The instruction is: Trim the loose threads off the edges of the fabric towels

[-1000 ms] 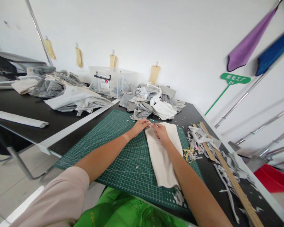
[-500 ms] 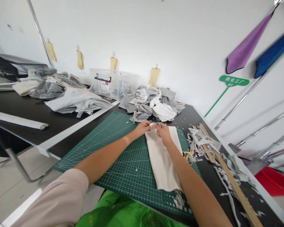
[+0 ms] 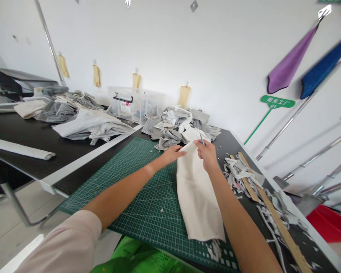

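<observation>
A cream-coloured fabric piece point(image 3: 197, 193), long and narrow, lies over the green cutting mat point(image 3: 125, 178) with its far end lifted. My left hand point(image 3: 173, 153) pinches the upper left corner of that fabric between thumb and fingers. At the upper right corner, my right hand point(image 3: 207, 151) is closed on the fabric's edge. A slim blue tool point(image 3: 202, 141) with a thin tip also sticks up from the right hand's fingers; its exact kind is too small to make out. My right forearm hides part of the fabric's right side.
Behind the mat sits a heap of grey and white cloth point(image 3: 173, 125), beside a clear plastic box point(image 3: 125, 104). More folded cloth point(image 3: 93, 123) lies at left. Fabric scraps point(image 3: 238, 170) and a wooden strip point(image 3: 281, 223) line the right side. White lint dots the mat.
My hands have moved apart, the right one going right and slightly up. The fabric's far edge now stretches between them, raised higher than before.
</observation>
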`<state>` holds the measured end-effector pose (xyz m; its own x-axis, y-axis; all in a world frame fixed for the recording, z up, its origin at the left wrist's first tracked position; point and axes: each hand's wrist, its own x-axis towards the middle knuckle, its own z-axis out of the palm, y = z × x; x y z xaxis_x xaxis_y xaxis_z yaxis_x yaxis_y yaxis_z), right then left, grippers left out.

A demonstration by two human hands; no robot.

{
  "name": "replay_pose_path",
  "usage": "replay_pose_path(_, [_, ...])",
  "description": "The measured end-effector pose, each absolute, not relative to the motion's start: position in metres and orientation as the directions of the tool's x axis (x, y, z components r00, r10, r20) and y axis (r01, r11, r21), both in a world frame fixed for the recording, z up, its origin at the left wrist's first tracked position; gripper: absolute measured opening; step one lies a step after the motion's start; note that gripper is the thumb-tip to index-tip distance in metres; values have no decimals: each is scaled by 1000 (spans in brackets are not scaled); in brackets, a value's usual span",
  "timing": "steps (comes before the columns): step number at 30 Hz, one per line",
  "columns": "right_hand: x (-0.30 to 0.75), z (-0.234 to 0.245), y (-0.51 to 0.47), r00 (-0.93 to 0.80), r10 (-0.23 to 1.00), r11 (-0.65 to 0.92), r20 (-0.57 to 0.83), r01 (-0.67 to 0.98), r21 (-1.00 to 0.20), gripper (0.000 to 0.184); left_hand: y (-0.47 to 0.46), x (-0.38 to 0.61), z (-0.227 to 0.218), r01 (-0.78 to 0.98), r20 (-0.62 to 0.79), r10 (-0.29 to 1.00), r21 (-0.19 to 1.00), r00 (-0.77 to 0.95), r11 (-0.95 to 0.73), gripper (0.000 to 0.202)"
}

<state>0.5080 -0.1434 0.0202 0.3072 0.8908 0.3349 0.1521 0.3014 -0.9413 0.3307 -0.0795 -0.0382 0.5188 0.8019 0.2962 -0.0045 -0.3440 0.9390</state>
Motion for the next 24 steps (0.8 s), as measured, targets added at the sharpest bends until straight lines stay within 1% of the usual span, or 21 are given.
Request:
replay_pose_path(3, [514, 43, -148, 384, 839, 386, 385, 79, -919, 35, -81, 321, -29, 121, 269, 789, 910, 552, -396, 31])
replay_pose_path(6, [523, 67, -158, 449, 777, 470, 441, 52, -881, 34, -86, 313, -17, 247, 317, 805, 839, 502, -485, 25])
replay_pose_path(9, [533, 87, -173, 472, 735, 513, 487, 83, -854, 32, -94, 306, 0, 350, 390, 805, 752, 448, -559, 22])
replay_pose_path(12, [542, 104, -190, 490, 682, 551, 543, 142, -822, 29, -103, 299, 22, 419, 458, 774, 658, 438, -626, 23])
replay_pose_path(15, [552, 119, -206, 535, 613, 611, 582, 146, -778, 26, -110, 290, 44, 448, 504, 757, 611, 415, -653, 19])
replay_pose_path(17, [561, 128, -215, 559, 569, 659, 603, 129, -741, 25, -113, 283, 58, 449, 512, 761, 615, 398, -648, 13])
replay_pose_path(20, [574, 140, -229, 578, 520, 704, 629, 127, -699, 23, -118, 269, 78, 411, 466, 784, 673, 410, -615, 23])
replay_pose_path(22, [582, 145, -236, 579, 501, 719, 643, 135, -682, 20, -122, 259, 93, 351, 378, 800, 751, 466, -559, 30])
replay_pose_path(24, [589, 148, -243, 577, 488, 728, 655, 145, -670, 18, -126, 248, 106, 297, 246, 788, 830, 564, -472, 33])
